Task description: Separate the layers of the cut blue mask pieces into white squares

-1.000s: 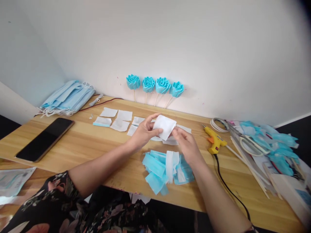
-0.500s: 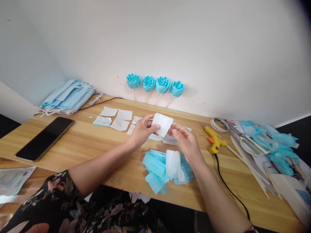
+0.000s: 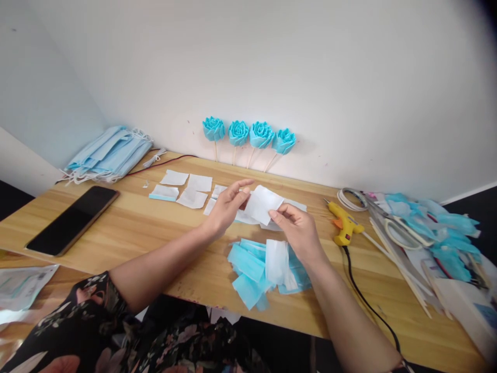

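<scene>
My left hand [image 3: 226, 207] and my right hand [image 3: 297, 230] hold a small white square of mask fabric [image 3: 263, 204] between them, just above the wooden table [image 3: 147, 233]. The left fingers pinch its left edge; the right thumb and fingers pinch its lower right corner. Below my hands lies a pile of blue and white cut mask pieces [image 3: 264, 267]. More white fabric squares [image 3: 186, 190] lie flat on the table behind and to the left of my hands.
Several blue fabric roses on sticks [image 3: 248, 135] lean on the wall. A stack of blue face masks [image 3: 108, 155] and a black phone [image 3: 72, 220] lie at left. A yellow glue gun [image 3: 344, 224], scissors [image 3: 404, 233], sticks and blue scraps are at right.
The white square has dropped slightly and tilted flatter. My right hand shifted its pinch toward the lower right corner, and my left fingers opened somewhat along the left edge.
</scene>
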Demonstrator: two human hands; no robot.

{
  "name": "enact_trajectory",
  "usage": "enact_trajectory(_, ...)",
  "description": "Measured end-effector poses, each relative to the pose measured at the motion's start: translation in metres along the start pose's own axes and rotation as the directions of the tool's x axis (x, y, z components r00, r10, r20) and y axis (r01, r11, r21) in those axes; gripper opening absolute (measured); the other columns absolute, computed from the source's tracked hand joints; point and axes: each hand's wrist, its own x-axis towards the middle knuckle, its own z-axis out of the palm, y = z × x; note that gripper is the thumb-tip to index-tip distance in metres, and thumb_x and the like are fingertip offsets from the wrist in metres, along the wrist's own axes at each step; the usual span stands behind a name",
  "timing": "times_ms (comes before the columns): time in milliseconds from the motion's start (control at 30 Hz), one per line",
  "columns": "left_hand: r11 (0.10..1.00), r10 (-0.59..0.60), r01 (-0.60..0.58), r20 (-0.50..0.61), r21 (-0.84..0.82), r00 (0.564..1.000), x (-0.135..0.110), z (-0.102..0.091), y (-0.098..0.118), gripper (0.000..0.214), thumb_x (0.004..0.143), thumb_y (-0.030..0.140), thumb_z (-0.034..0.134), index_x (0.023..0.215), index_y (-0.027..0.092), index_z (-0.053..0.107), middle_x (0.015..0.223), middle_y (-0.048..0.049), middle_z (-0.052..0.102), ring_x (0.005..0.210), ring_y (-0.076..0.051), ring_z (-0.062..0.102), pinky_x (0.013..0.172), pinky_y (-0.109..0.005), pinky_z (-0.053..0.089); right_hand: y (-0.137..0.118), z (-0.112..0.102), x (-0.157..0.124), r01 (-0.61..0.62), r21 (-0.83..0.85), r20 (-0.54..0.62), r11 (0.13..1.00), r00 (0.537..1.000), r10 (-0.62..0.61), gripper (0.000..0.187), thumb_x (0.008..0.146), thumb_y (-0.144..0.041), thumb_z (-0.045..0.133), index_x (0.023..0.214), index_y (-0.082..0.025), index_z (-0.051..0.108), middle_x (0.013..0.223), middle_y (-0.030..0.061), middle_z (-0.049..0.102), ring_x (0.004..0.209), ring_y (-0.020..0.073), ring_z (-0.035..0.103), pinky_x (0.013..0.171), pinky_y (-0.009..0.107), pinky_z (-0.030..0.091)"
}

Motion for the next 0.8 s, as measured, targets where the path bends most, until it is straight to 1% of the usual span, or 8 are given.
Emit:
enact_trajectory(67,0.999,0.026,-0.026,-0.001,0.023,1.0,-0.001,0.001,0.0,0.051,0.091,0.051,0.056,0.129,0.016,0.06,0.085,-0.0045,0.066,0.076,-0.014,0.059,0.067,-0.025,0.045,-0.002,0.001,0.0,-0.002,-0.006,-0.007,1.0,1.0,0.002,0.029,0.082,-0.046,0.068,0.07,-0.021,0.06,0.068,-0.0015,0.059,0.066,0.0147,0.054,0.064,0.026,0.043)
enact_trajectory(200,0.999,-0.01,0.008,0.08,0.033,0.997,-0.001,0.002,-0.003,0.058,0.08,0.043,0.072,0.13,0.016,0.058,0.083,-0.0037,0.067,0.071,-0.014,0.059,0.066,-0.025,0.046,-0.012,0.002,-0.002,-0.02,-0.015,0.03,1.0,0.999,0.021,0.03,0.082,-0.046,0.067,0.067,-0.02,0.06,0.066,-0.0014,0.059,0.064,0.0144,0.054,0.064,0.026,0.044)
enact_trajectory(300,0.999,-0.038,0.037,0.123,0.007,0.992,0.0,0.003,-0.007,0.057,0.076,0.038,0.075,0.125,0.014,0.058,0.084,-0.0044,0.069,0.07,-0.014,0.06,0.065,-0.026,0.046,-0.014,0.003,-0.002,-0.027,0.017,0.067,0.999,0.997,0.026,0.031,0.084,-0.048,0.064,0.071,-0.02,0.063,0.07,-0.0003,0.062,0.07,0.016,0.058,0.069,0.027,0.046)
enact_trajectory(400,0.998,-0.009,0.001,0.121,0.062,0.993,-0.001,0.004,-0.008,0.053,0.077,0.037,0.073,0.123,0.014,0.06,0.079,-0.0027,0.068,0.065,-0.012,0.058,0.061,-0.024,0.043,-0.011,0.003,-0.002,-0.022,0.023,0.073,0.999,0.997,0.021,0.03,0.084,-0.048,0.065,0.073,-0.021,0.062,0.071,-0.0007,0.062,0.07,0.0161,0.058,0.068,0.027,0.046)
enact_trajectory(567,0.991,0.025,-0.035,0.077,0.131,0.997,-0.002,0.003,-0.004,0.046,0.084,0.041,0.065,0.12,0.014,0.061,0.064,0.0028,0.06,0.053,-0.009,0.047,0.052,-0.021,0.035,-0.01,0.003,-0.002,0.013,-0.075,0.034,0.997,0.999,-0.011,0.033,0.085,-0.046,0.064,0.066,-0.02,0.056,0.062,-0.0031,0.053,0.061,0.0128,0.049,0.06,0.025,0.04)
enact_trajectory(667,0.984,0.048,-0.057,0.056,0.167,0.997,-0.001,0.002,-0.002,0.045,0.086,0.038,0.063,0.123,0.014,0.06,0.061,0.0031,0.059,0.05,-0.009,0.043,0.05,-0.021,0.032,-0.013,0.003,-0.002,0.026,-0.078,0.032,0.997,0.999,-0.023,0.033,0.085,-0.044,0.065,0.065,-0.02,0.056,0.061,-0.0034,0.053,0.06,0.0126,0.05,0.061,0.025,0.04)
enact_trajectory(733,0.987,0.049,-0.057,0.053,0.148,0.997,0.0,0.001,-0.002,0.045,0.086,0.037,0.062,0.125,0.015,0.058,0.063,0.0021,0.06,0.051,-0.009,0.044,0.049,-0.022,0.031,-0.013,0.002,-0.002,0.025,-0.05,0.017,0.998,1.0,-0.025,0.029,0.087,-0.043,0.063,0.069,-0.02,0.062,0.066,-0.0018,0.061,0.066,0.0143,0.056,0.067,0.026,0.045)
enact_trajectory(800,0.995,0.027,-0.032,0.05,0.091,0.998,0.001,0.001,-0.002,0.047,0.086,0.036,0.063,0.127,0.016,0.057,0.066,0.0009,0.063,0.053,-0.01,0.048,0.051,-0.022,0.032,-0.01,0.0,-0.001,0.025,-0.003,-0.029,1.0,0.999,-0.025,0.022,0.089,-0.042,0.061,0.087,-0.022,0.07,0.08,0.0011,0.07,0.078,0.0173,0.063,0.077,0.03,0.049)
